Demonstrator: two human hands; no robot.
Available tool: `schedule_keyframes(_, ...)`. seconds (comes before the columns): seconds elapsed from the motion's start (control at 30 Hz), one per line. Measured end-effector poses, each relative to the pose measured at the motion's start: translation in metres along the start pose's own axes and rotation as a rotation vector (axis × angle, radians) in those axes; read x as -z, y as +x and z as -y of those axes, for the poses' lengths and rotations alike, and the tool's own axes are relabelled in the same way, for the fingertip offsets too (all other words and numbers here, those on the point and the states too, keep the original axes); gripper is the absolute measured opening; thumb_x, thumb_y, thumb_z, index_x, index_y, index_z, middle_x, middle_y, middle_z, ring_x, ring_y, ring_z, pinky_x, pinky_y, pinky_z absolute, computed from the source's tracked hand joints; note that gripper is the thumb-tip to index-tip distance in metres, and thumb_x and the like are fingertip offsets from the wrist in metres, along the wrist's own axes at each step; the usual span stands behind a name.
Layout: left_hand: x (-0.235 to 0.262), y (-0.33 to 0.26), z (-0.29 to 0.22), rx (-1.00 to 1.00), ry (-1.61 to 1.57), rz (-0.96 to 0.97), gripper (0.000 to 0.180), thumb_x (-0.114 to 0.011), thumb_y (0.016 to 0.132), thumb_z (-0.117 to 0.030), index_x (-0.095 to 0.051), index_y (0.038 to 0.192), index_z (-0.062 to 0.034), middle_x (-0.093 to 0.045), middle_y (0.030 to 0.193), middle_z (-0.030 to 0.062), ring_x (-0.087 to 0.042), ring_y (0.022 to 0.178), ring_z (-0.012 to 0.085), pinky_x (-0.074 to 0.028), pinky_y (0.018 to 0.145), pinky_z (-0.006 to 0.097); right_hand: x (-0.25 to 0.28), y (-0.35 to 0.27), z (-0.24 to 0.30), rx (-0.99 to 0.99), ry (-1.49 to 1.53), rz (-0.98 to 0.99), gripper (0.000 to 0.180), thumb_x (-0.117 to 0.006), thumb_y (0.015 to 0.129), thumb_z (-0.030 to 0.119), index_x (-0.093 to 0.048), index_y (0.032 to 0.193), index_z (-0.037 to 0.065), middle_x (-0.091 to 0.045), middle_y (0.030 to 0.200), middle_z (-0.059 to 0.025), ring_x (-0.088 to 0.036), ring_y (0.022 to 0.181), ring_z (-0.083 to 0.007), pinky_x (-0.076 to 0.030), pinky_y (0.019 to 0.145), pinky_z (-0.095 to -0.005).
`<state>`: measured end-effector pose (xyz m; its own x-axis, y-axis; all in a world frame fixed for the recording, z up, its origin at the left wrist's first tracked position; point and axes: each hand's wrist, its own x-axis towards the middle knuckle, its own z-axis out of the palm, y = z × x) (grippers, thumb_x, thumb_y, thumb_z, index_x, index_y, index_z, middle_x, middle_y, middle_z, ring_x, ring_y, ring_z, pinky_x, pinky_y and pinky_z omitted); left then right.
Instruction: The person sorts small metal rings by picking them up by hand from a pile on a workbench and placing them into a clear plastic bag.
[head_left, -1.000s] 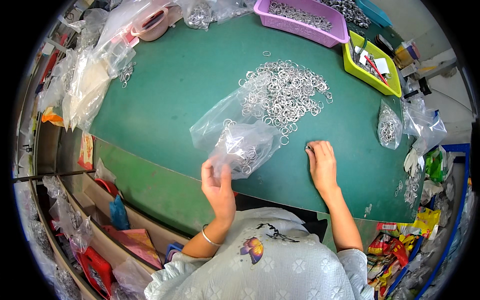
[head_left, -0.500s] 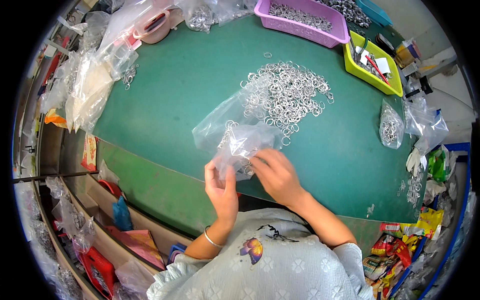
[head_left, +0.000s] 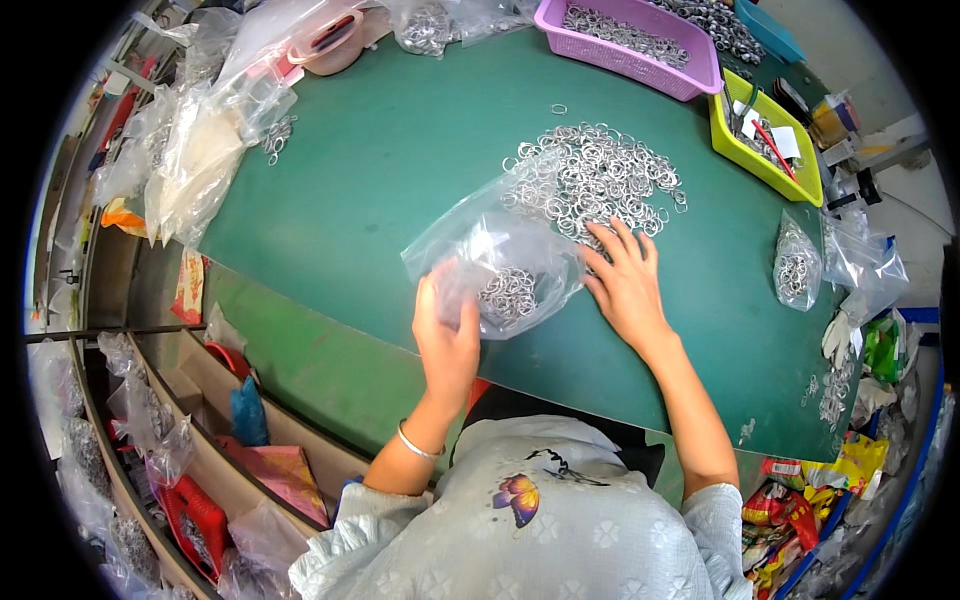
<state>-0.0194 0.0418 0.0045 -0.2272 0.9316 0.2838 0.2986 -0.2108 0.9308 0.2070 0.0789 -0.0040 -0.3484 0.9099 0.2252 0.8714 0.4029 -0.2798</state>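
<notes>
My left hand (head_left: 447, 325) is closed on the edge of a clear plastic bag (head_left: 455, 240) lying on the green table. Inside the bag sits a small heap of silvery metal rings (head_left: 508, 297). My right hand (head_left: 630, 285) is open, its fingers spread at the near right edge of a big loose pile of metal rings (head_left: 610, 175). Its fingertips touch the lower rings of that pile; no ring shows lifted in them. Part of the bag overlaps the pile's left side.
A purple basket (head_left: 560, 42) of rings stands at the back, a yellow-green basket (head_left: 730, 148) with pliers and a red pen right of it. A small filled bag (head_left: 797, 270) lies at the right. Plastic bags (head_left: 190, 180) crowd the left edge. A single ring (head_left: 559, 109) lies behind the pile.
My right hand has left the bag and reached forward and right to the pile, its fingers opening. The bag has turned and lies flatter, its rings now plainer to see.
</notes>
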Motion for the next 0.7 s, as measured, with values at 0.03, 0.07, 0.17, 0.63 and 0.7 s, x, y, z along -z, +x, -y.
schedule_keyframes(0.03,0.003,0.007,-0.001,0.118,-0.1,0.005,0.035,-0.056,0.087,0.0,-0.049,0.122,0.0029,-0.058,0.095,0.0084,-0.057,0.078,0.0138,-0.047,0.068,0.025,0.0,-0.002,-0.002,-0.002,0.012,0.003,0.034,-0.068,0.08,0.015,-0.062,0.113,0.013,-0.047,0.132,-0.0068,-0.036,0.13,-0.0298,-0.027,0.105,-0.0527)
schedule_keyframes(0.07,0.006,0.018,-0.012,0.232,-0.204,0.018,0.034,-0.057,0.088,-0.001,-0.049,0.121,0.0026,-0.058,0.092,0.0068,-0.056,0.071,0.0109,-0.046,0.061,0.023,0.001,-0.005,-0.007,-0.011,0.021,0.002,0.033,-0.068,0.08,0.014,-0.062,0.112,0.013,-0.048,0.132,-0.0069,-0.037,0.13,-0.0294,-0.027,0.105,-0.0525)
schedule_keyframes(0.17,0.008,0.049,-0.027,0.271,-0.428,-0.018,0.034,-0.058,0.089,-0.003,-0.049,0.122,0.0025,-0.06,0.089,0.0034,-0.05,0.058,0.0032,-0.039,0.044,0.018,0.01,-0.011,-0.01,-0.025,0.04,-0.004,0.029,-0.067,0.08,0.013,-0.063,0.109,0.011,-0.05,0.129,-0.0073,-0.04,0.128,-0.0288,-0.029,0.104,-0.0502)
schedule_keyframes(0.63,0.013,0.002,-0.028,0.356,-0.352,-0.112,0.035,-0.058,0.089,-0.001,-0.049,0.122,0.0021,-0.059,0.103,0.0042,-0.05,0.067,0.0022,-0.037,0.048,0.016,0.031,-0.032,-0.013,-0.149,0.095,-0.146,0.032,-0.072,0.073,0.008,-0.062,0.103,0.004,-0.057,0.114,-0.01,-0.05,0.109,-0.0283,-0.037,0.09,-0.0404)
schedule_keyframes(0.7,0.016,-0.008,-0.032,0.391,-0.28,-0.05,0.036,-0.058,0.088,0.0,-0.05,0.122,0.0024,-0.058,0.106,0.005,-0.053,0.076,0.0051,-0.042,0.058,0.018,0.021,-0.041,-0.012,-0.07,0.068,-0.126,0.03,-0.072,0.073,0.008,-0.062,0.101,0.003,-0.057,0.114,-0.0101,-0.05,0.109,-0.0288,-0.038,0.09,-0.0411)
